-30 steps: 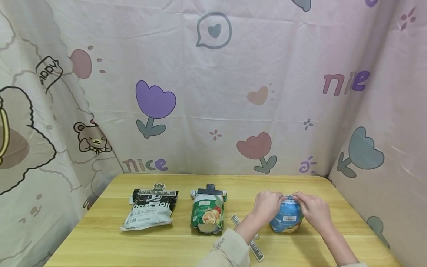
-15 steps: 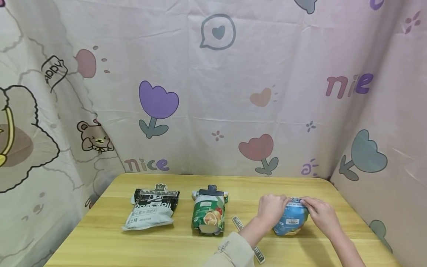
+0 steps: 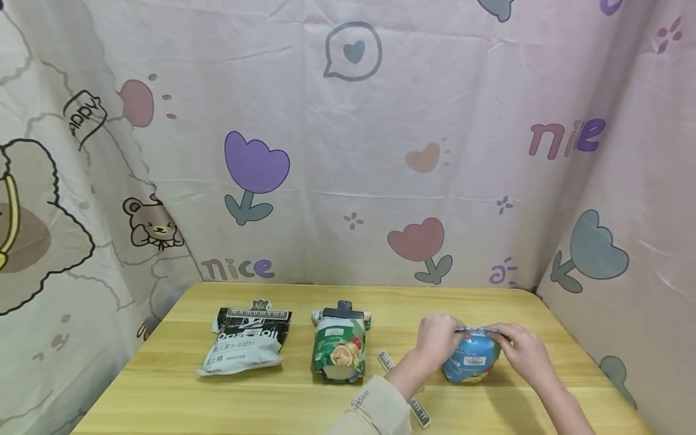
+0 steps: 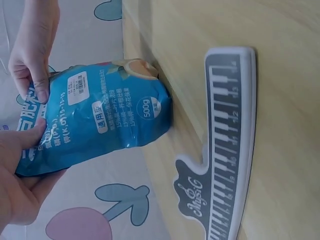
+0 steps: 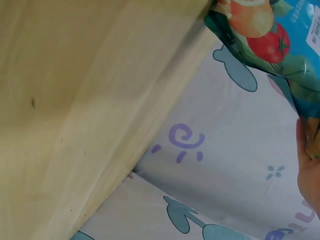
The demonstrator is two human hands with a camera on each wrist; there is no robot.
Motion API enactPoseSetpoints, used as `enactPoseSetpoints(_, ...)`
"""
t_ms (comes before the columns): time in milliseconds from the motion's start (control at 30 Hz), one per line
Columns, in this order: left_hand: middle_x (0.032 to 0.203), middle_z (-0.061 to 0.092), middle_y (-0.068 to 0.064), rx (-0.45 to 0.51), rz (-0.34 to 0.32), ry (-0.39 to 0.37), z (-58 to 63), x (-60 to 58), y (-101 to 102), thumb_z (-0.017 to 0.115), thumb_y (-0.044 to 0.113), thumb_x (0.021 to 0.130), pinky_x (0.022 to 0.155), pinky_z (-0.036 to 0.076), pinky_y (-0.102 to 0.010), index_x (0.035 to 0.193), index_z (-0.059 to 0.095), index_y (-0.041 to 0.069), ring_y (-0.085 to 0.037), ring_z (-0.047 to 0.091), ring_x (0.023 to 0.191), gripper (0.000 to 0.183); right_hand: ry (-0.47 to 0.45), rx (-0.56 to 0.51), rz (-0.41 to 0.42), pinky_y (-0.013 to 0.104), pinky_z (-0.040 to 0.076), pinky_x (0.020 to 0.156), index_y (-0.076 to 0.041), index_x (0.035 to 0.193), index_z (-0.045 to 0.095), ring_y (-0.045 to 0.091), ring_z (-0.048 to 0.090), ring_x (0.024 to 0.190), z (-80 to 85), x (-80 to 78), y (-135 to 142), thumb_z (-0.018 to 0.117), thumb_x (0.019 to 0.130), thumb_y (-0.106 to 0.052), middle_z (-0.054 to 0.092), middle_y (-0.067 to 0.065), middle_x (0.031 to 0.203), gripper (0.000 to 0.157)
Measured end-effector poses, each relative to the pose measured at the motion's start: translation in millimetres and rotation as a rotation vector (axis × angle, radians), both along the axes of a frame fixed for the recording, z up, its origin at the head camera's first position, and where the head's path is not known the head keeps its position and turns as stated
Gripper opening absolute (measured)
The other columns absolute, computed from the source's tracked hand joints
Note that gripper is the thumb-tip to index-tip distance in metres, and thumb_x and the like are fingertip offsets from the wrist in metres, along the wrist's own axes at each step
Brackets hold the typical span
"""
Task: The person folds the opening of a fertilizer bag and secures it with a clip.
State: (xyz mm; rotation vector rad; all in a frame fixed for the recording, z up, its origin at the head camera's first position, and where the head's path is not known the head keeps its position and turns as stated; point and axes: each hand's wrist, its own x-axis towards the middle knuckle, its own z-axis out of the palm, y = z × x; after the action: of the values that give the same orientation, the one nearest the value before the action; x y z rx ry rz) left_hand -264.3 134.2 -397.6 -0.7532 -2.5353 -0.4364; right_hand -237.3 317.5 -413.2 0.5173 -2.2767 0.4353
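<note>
A blue fertilizer bag marked 500g stands upright on the right of the table. My left hand pinches one top corner, and my right hand pinches the other. Between them the top edge shows as a narrow folded strip in the head view. In the left wrist view both thumbs press on the front of the bag near its top. A white bag clip with a piano-key pattern lies on the table by my left forearm, which partly covers it in the head view.
A black-and-white bag with a piano-key clip lies at the left. Beside it is a green fruit-print bag with a black clip. Patterned cloth hangs behind the wooden table and at its sides.
The bag's top, earlier bunched up between the hands, is now a flatter, wider folded strip. Both hands kept their grip and shifted only slightly. The other bags have stayed put.
</note>
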Motion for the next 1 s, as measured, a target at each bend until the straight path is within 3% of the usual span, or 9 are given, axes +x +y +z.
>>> enactPoseSetpoints(267, 0.075, 0.066, 0.019, 0.028, 0.025, -0.028, 0.7, 3.3, -0.6, 0.072, 0.037, 0.077, 0.052, 0.033, -0.009, 0.083, 0.074, 0.033, 0.005, 0.054, 0.061, 0.008, -0.061, -0.008, -0.028, 0.041, 0.05, 0.053, -0.009, 0.077, 0.069, 0.027, 0.062, 0.063, 3.1, 1.5, -5.3, 0.075, 0.067, 0.002, 0.066, 0.006, 0.072, 0.016)
enactPoseSetpoints(367, 0.08, 0.067, 0.018, 0.016, -0.011, -0.077, 1.9, 1.2, -3.0, 0.071, 0.037, 0.078, 0.056, 0.037, -0.008, 0.088, 0.073, 0.032, 0.005, 0.056, 0.067, 0.011, -0.076, -0.013, -0.032, 0.041, 0.05, 0.055, -0.009, 0.078, 0.069, 0.027, 0.062, 0.065, 4.7, 2.8, -6.3, 0.075, 0.068, 0.002, 0.066, 0.006, 0.073, 0.016)
enactPoseSetpoints(500, 0.091, 0.067, 0.016, 0.064, -0.15, -0.25, 2.9, -6.4, -11.8, 0.07, 0.031, 0.08, 0.069, 0.043, -0.01, 0.098, 0.072, 0.025, 0.004, 0.058, 0.081, 0.019, -0.099, -0.029, -0.02, 0.036, 0.051, 0.056, -0.008, 0.085, 0.066, 0.021, 0.061, 0.067, 4.8, 4.5, -5.2, 0.073, 0.072, 0.004, 0.066, 0.004, 0.079, 0.02)
enactPoseSetpoints(600, 0.094, 0.067, 0.013, 0.178, -0.235, -0.4, 1.1, -12.1, -18.2, 0.07, 0.025, 0.08, 0.073, 0.044, -0.013, 0.101, 0.072, 0.02, 0.002, 0.058, 0.086, 0.022, -0.129, -0.03, -0.006, 0.034, 0.05, 0.058, -0.011, 0.089, 0.064, 0.017, 0.06, 0.071, 5.2, 5.2, -0.8, 0.07, 0.074, 0.006, 0.065, 0.001, 0.083, 0.023)
enactPoseSetpoints(667, 0.094, 0.067, 0.012, 0.249, -0.26, -0.453, -1.2, -14.1, -20.8, 0.071, 0.024, 0.08, 0.072, 0.045, -0.013, 0.101, 0.072, 0.019, 0.001, 0.059, 0.086, 0.022, -0.151, -0.028, 0.006, 0.035, 0.05, 0.059, -0.012, 0.089, 0.065, 0.018, 0.06, 0.074, 5.9, 4.9, 2.2, 0.069, 0.075, 0.007, 0.065, 0.0, 0.084, 0.024)
enactPoseSetpoints(833, 0.094, 0.068, 0.009, 0.321, -0.262, -0.468, -4.5, -13.2, -22.8, 0.071, 0.022, 0.08, 0.072, 0.047, -0.014, 0.1, 0.072, 0.016, -0.001, 0.06, 0.086, 0.021, -0.186, -0.018, 0.003, 0.037, 0.05, 0.059, -0.011, 0.088, 0.067, 0.026, 0.061, 0.075, 8.4, 4.4, 3.4, 0.066, 0.08, 0.003, 0.065, 0.007, 0.082, 0.017)
enactPoseSetpoints(900, 0.095, 0.068, 0.008, 0.315, -0.258, -0.452, -4.8, -12.8, -22.7, 0.07, 0.022, 0.08, 0.073, 0.046, -0.015, 0.101, 0.072, 0.016, -0.002, 0.06, 0.088, 0.021, -0.138, -0.012, 0.001, 0.04, 0.049, 0.072, -0.007, 0.091, 0.067, 0.031, 0.061, 0.081, 9.0, 6.0, -1.5, 0.069, 0.076, 0.002, 0.065, 0.012, 0.087, 0.017)
enactPoseSetpoints(1000, 0.096, 0.068, 0.008, 0.282, -0.267, -0.415, -4.8, -12.6, -22.7, 0.069, 0.021, 0.081, 0.075, 0.046, -0.015, 0.102, 0.072, 0.015, -0.003, 0.06, 0.089, 0.021, -0.016, -0.03, 0.058, 0.04, 0.036, 0.096, -0.003, 0.096, 0.066, 0.036, 0.056, 0.094, 12.1, 12.1, -17.0, 0.072, 0.069, 0.003, 0.064, 0.014, 0.098, 0.028)
